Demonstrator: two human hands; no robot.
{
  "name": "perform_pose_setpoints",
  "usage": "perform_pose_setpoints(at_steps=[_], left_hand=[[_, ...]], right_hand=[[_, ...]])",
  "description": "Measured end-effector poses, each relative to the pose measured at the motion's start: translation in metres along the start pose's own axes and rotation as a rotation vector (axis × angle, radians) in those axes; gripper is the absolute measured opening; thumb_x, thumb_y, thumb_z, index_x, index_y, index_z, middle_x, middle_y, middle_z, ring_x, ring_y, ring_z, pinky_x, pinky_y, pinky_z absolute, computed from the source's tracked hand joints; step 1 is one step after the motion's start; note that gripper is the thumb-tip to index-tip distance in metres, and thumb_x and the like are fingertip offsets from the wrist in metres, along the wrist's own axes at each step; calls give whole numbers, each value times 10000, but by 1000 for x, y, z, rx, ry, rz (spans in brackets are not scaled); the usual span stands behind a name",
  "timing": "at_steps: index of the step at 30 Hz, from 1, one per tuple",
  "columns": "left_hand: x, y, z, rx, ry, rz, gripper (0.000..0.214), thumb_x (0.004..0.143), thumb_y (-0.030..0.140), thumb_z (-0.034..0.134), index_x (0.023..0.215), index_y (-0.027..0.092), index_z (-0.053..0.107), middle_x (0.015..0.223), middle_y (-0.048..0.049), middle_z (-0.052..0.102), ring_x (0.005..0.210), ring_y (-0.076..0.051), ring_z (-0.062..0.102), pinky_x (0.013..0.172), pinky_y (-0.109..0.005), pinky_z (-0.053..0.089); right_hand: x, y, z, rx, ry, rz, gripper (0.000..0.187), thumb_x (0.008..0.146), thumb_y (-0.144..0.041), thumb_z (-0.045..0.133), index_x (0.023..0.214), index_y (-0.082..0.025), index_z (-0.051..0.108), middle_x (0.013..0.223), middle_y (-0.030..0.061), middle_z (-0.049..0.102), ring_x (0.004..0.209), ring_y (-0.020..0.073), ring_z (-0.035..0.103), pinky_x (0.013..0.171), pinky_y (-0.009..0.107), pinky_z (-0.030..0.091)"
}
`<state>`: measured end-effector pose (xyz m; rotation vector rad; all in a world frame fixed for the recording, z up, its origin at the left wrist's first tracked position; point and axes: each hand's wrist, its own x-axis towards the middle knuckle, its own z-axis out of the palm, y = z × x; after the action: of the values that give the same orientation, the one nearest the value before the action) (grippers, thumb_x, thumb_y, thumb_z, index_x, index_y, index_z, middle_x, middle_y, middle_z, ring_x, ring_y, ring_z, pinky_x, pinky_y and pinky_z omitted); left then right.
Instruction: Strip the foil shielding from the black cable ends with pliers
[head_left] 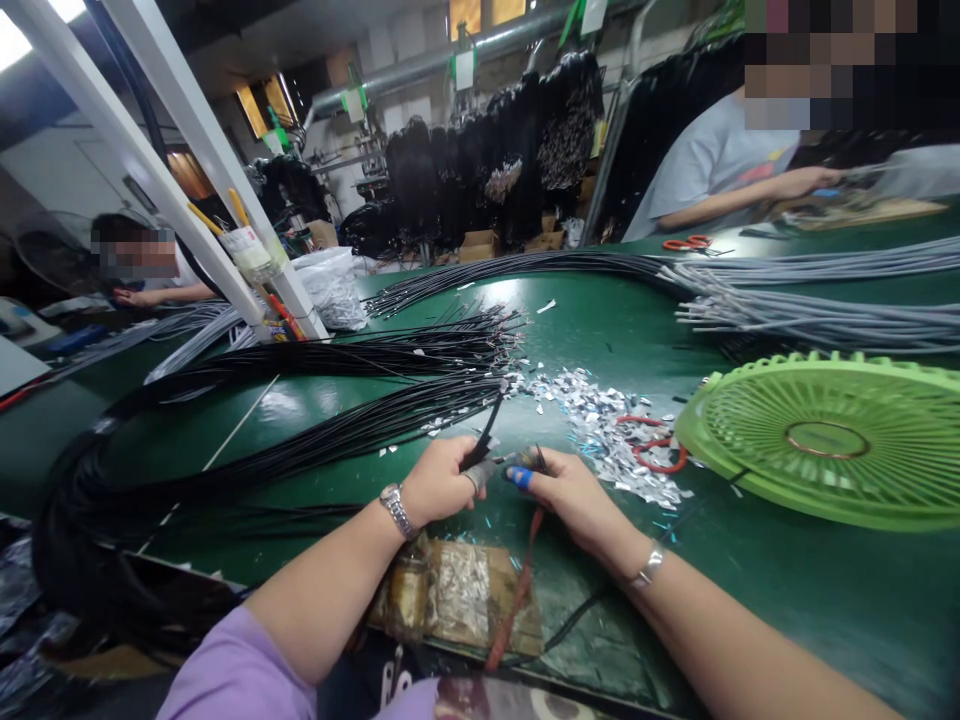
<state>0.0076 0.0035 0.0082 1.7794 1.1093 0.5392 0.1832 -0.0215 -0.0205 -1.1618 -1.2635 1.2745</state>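
Observation:
My left hand (442,478) is closed around a black cable (493,420), whose length sticks up past the fingers. Grey wrapping covers a finger of that hand. Close by on the right, my right hand (566,492) is pinched, with blue tape on its thumb; what it grips is too small and dark to make out. The fingertips of both hands nearly meet above the green table (600,330). Below the hands, a reddish strap (521,590) hangs down past a worn board with clear tape (461,590) at the table's front edge.
Bundles of black cables (322,430) lie to the left; grey cables (825,300) lie far right. Scraps (592,410) surround red-handled scissors (660,445) beside a green fan cover (825,440). A white post (217,170) rises on the left. Two people sit at the table beyond.

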Motion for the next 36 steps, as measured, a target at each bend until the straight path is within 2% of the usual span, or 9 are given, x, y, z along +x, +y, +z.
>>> perform_pose_setpoints(at_steps=[7, 13, 16, 18, 23, 26, 28, 31, 36], left_hand=[[0, 1, -1, 172, 42, 131, 170, 807, 277, 535, 687, 158, 536, 563, 11, 574, 513, -99, 503, 523, -208, 362], [0, 0, -1, 143, 54, 133, 169, 810, 284, 527, 698, 159, 541, 557, 12, 574, 524, -111, 515, 549, -219, 370], [-1, 2, -1, 132, 56, 120, 172, 808, 279, 532, 684, 160, 534, 548, 13, 572, 522, -111, 515, 550, -217, 372], [-1, 2, 0, 132, 57, 113, 173, 810, 273, 531, 681, 159, 535, 548, 12, 569, 522, -110, 514, 545, -216, 370], [2, -2, 3, 108, 47, 89, 163, 812, 286, 545, 713, 157, 539, 534, 24, 536, 495, -98, 485, 510, -211, 350], [5, -3, 1, -30, 19, -43, 204, 803, 349, 559, 732, 164, 508, 485, 52, 483, 389, -74, 395, 416, -201, 295], [6, -2, 0, -130, 14, -117, 274, 789, 425, 568, 734, 171, 484, 457, 70, 453, 334, -58, 331, 364, -193, 248], [6, 1, -3, -200, 20, -108, 401, 725, 549, 608, 714, 173, 468, 447, 77, 441, 318, -43, 307, 337, -181, 227], [4, 1, -3, -228, -18, -81, 476, 668, 618, 628, 691, 167, 478, 450, 71, 451, 317, -33, 315, 326, -172, 229]], right_hand=[[-2, -2, -1, 39, 62, -30, 293, 637, -455, 743, 662, -212, 582, 528, -49, 440, 490, 112, 326, 443, 249, 250], [-1, 0, 1, 81, 76, 51, 349, 584, -489, 766, 661, -203, 581, 500, -65, 402, 472, 100, 288, 444, 250, 237], [-1, 0, 1, 64, 61, 50, 332, 614, -490, 723, 651, -207, 554, 489, -64, 395, 467, 104, 298, 455, 254, 258], [-2, -1, 1, -46, 53, -27, 274, 658, -447, 661, 619, -214, 522, 503, -47, 419, 482, 118, 335, 475, 263, 287], [-10, -3, 5, -542, 88, -405, 150, 661, -225, 524, 558, -230, 415, 542, -20, 445, 519, 137, 372, 505, 273, 286], [-12, -3, 5, -623, 69, -469, 148, 711, -233, 504, 587, -232, 422, 543, -21, 449, 503, 134, 371, 491, 268, 289], [-11, -3, 2, -602, 97, -446, 211, 775, -303, 499, 590, -231, 427, 533, -25, 436, 496, 133, 371, 484, 265, 299], [-6, -2, -3, -478, 98, -348, 307, 819, -442, 495, 603, -227, 457, 539, -25, 442, 516, 141, 395, 493, 262, 340], [-1, -2, -2, -254, 46, -172, 408, 740, -610, 573, 656, -214, 526, 587, -13, 504, 568, 153, 439, 538, 268, 390]])
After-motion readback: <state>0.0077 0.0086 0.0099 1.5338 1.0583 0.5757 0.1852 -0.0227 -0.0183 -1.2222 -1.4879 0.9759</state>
